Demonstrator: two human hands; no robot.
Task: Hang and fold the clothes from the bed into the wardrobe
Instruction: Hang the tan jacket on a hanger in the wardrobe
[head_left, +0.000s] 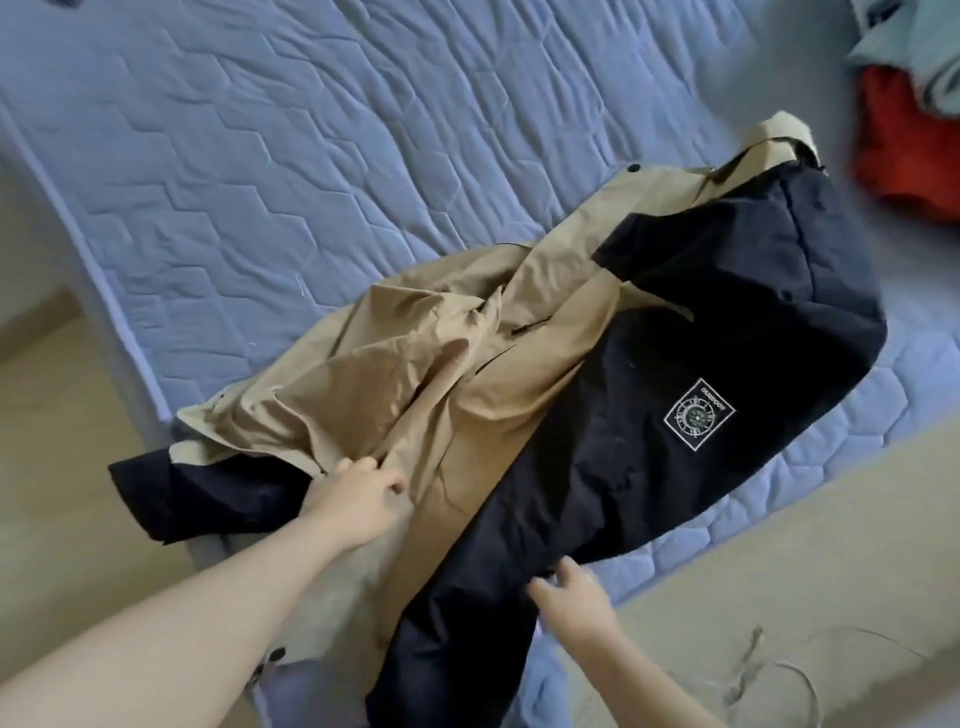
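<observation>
as it lies diagonally, the jacket (545, 415) points collar upper-right.

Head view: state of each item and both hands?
jacket: unfolded, crumpled, lying on the bed
left hand: pinches the jacket's tan fabric
right hand: grips the jacket's black edge
red garment: heaped, unfolded, far right
bed: quilted cover, wrinkled

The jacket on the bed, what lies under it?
Around the tan and black jacket only the blue quilted bed cover shows, so it lies on that. Whether anything else is beneath cannot be seen; the cloth covers it.
</observation>
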